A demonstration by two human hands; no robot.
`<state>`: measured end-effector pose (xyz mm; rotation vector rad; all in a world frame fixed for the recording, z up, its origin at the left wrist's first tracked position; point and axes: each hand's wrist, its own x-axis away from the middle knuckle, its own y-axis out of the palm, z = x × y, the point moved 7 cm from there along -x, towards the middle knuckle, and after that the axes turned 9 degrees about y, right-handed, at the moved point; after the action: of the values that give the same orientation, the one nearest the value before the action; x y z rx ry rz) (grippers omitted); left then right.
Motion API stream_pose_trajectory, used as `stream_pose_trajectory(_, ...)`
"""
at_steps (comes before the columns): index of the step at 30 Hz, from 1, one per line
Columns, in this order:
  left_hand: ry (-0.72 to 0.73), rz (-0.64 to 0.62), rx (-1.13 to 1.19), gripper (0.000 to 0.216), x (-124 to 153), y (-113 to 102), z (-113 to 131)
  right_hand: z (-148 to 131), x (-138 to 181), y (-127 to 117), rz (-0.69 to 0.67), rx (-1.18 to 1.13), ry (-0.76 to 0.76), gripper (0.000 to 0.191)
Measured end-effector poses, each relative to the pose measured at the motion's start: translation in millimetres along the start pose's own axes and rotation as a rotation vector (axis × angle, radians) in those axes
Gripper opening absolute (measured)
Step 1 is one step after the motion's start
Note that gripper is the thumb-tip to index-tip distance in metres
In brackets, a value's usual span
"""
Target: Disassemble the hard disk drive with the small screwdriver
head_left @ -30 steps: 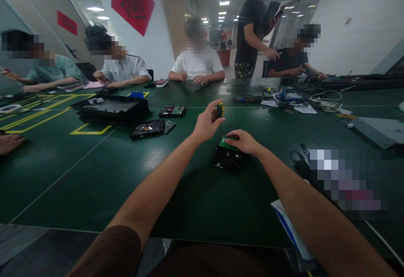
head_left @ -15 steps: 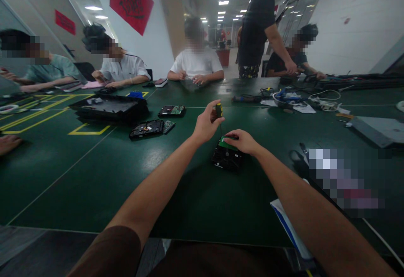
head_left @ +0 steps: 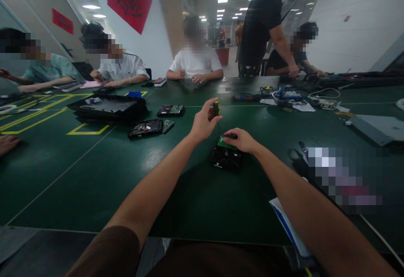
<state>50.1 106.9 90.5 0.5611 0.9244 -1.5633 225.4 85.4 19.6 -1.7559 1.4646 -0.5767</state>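
A black hard drive (head_left: 226, 158) with a green circuit board (head_left: 227, 143) on its upper side lies on the green tabletop (head_left: 202, 209) in front of me. My left hand (head_left: 206, 120) grips the yellow-and-black handle of a screwdriver (head_left: 217, 107). The shaft points down, upright, to the far left corner of the drive; its tip is too small to make out. From the right, my right hand (head_left: 241, 140) holds the drive, its fingers bent over the green board. The thumb lies near the board's front edge.
To the left lie an opened hard drive (head_left: 146, 129), a loose circuit board (head_left: 168, 126), another drive (head_left: 171, 110) and a black tray (head_left: 107, 108). Cables (head_left: 288, 95) and a grey metal case (head_left: 377, 127) are at right. Several people sit or stand around the table.
The view has shifted very slightly. Both hands keep their places at the drive, and the screwdriver stays upright. The standing person's arm has moved a little to the right.
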Motion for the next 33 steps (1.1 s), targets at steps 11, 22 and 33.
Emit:
stream_pose_trajectory(11, -0.009, -0.062, 0.049, 0.073, -3, 0, -1, 1, -3, 4, -0.030, -0.012, -0.056, 0.029)
stream_pose_trajectory(22, -0.004, -0.082, 0.035, 0.070, 1, 4, 6, -3, 0, 2, -0.015, -0.001, -0.041, 0.031)
stream_pose_trajectory(33, -0.016, -0.069, 0.025, 0.071, 0, 1, -1, -9, 1, -1, -0.010, 0.023, -0.041, 0.026)
